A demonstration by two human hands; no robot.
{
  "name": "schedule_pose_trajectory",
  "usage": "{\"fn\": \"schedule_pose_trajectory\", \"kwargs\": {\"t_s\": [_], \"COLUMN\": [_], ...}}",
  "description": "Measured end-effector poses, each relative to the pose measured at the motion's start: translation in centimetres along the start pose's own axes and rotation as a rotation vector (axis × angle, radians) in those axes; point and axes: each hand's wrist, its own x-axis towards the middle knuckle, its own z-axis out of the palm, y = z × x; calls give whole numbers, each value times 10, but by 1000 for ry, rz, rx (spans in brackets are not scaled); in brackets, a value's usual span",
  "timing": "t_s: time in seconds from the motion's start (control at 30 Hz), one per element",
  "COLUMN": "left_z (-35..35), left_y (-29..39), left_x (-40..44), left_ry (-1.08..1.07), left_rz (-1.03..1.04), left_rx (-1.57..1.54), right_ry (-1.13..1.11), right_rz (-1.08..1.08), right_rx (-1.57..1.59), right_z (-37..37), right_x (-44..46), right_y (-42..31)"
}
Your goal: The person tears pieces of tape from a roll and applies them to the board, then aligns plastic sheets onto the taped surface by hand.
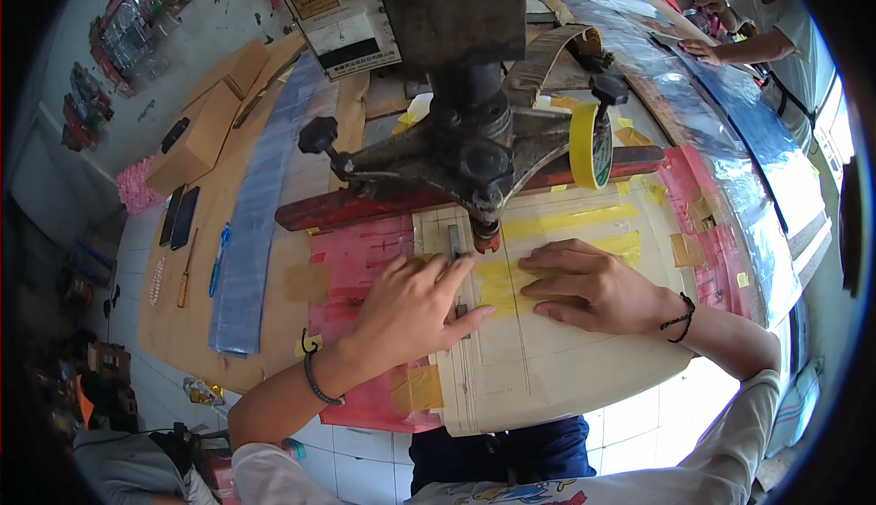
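Observation:
Under a dark press machine [474,131] lies a cream sheet [584,364] with pencil lines and yellow tape strips [575,220]. My left hand [415,300] rests on the sheet's left part, fingers apart, its fingertips close to a small metal strip [454,240]. Flat on the yellow tape at the right is my right hand [584,286], fingers spread and holding nothing. The red tip of the press [486,237] hangs between and just beyond both hands. Pink-red sheeting [365,249] shows beneath the cream sheet. A yellow tape roll [591,145] hangs on the machine's right knob.
A red bar [319,207] crosses behind the press head. At left are a blue film strip [260,222], a blue pen [219,259], an awl [187,268], phones [182,218] and a cardboard box [196,135]. A co-worker [776,31] stands at the far right beside plastic-covered sheets [675,94].

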Motion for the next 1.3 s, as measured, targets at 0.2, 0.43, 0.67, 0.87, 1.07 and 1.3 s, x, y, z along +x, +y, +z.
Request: {"fn": "schedule_pose_trajectory", "kwargs": {"t_s": [0.2, 0.43, 0.67, 0.87, 1.07, 1.3], "left_z": [-3, -1, -1, 0, -1, -5], "left_y": [4, 1, 1, -2, -7, -3], "left_x": [0, 0, 4, 3, 2, 2], "left_ry": [-79, -88, -133, -112, -127, -81], "left_rz": [-73, -58, -114, -87, 56, 277], "left_rx": [-62, -66, -140, -147, -145, -154], "right_ry": [-19, -95, -237, -184, -161, 90], "right_rz": [24, 59, 126, 67, 109, 312], "right_rx": [22, -147, -343, -333, -163, -197], "right_z": [1, -7, -6, -8, -13, -5], "right_x": [-1, 9, 9, 2, -11, -3], "right_y": [1, 2, -2, -18, 6, -1]}}
